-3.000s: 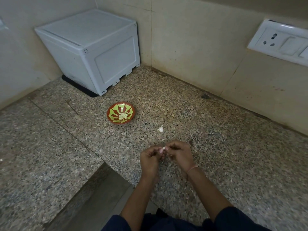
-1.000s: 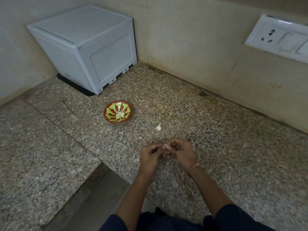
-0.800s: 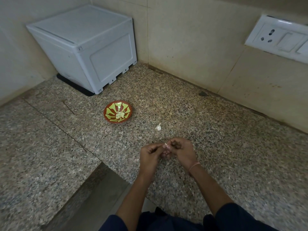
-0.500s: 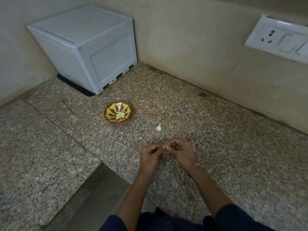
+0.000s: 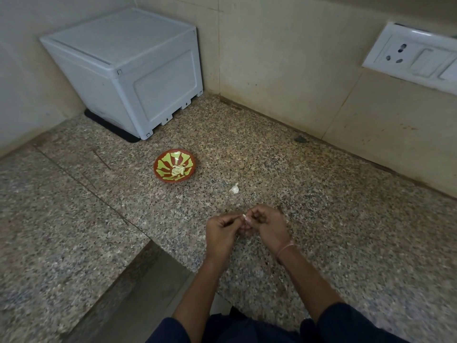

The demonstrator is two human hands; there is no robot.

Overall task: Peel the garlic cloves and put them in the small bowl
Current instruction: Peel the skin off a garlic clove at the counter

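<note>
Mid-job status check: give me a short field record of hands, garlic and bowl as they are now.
left hand: pinches garlic clove
right hand: pinches the same clove
garlic clove: between both hands' fingertips, mostly hidden
bowl: on counter, holds pale garlic pieces
loose piece: on counter, between bowl and hands, untouched

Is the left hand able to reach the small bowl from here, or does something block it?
Probably yes: only bare counter lies between the left hand and the small bowl. The loose clove sits aside. That hand is busy, though, pinching a garlic clove with the right hand.
</note>
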